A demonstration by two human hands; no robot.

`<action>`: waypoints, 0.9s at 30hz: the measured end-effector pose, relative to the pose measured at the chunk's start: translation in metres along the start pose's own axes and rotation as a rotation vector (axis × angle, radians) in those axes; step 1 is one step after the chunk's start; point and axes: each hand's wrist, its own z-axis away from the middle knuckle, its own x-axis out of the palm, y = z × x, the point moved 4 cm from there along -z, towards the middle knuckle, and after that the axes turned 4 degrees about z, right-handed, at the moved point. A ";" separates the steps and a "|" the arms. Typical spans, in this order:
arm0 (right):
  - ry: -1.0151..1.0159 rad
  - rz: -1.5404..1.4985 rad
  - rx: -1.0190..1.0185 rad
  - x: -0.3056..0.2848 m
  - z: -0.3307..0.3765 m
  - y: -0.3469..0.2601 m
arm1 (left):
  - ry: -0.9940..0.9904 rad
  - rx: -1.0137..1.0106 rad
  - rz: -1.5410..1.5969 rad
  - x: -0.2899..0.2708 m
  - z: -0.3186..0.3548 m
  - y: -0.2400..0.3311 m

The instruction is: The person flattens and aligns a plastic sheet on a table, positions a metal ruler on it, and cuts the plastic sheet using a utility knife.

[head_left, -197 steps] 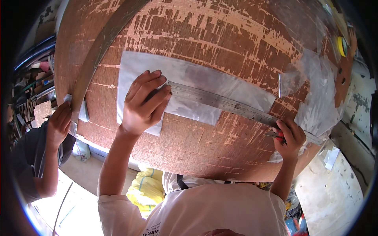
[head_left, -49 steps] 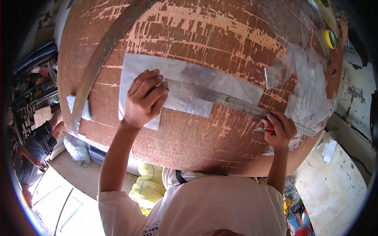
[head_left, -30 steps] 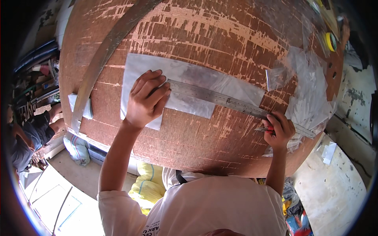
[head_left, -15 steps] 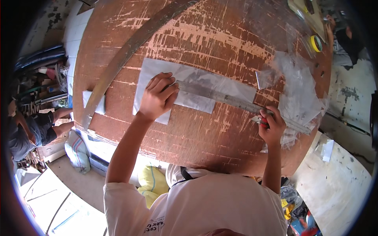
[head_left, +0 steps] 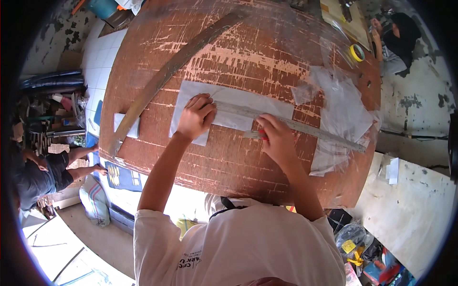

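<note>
A pale, translucent plastic sheet [head_left: 191, 90] lies on the worn brown tabletop, with a long metal ruler [head_left: 315, 131] slanting across it and past its right end. My left hand [head_left: 195, 116], fingers curled, presses the ruler's left end down on the sheet. In my closed right hand [head_left: 276, 138] is a utility knife [head_left: 262, 135] with red on its handle, its grey end pointing left. That hand is at the ruler's near edge, around mid-length, its fingertips by the ruler. Whether the blade touches the sheet I cannot tell.
Crumpled clear plastic [head_left: 341, 112] spreads over the table's right side, near a yellow tape roll [head_left: 357, 53]. A long curved-looking strip [head_left: 162, 76] crosses the left side over a small folded packet [head_left: 120, 125]. Other people are at the far right and left.
My right hand has moved left along the ruler with the utility knife. My left hand stays on the ruler's left end. The whole view has shifted slightly.
</note>
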 end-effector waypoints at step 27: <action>-0.277 0.295 0.106 0.035 0.001 -0.012 | -0.337 -0.161 -0.180 -0.011 -0.020 0.008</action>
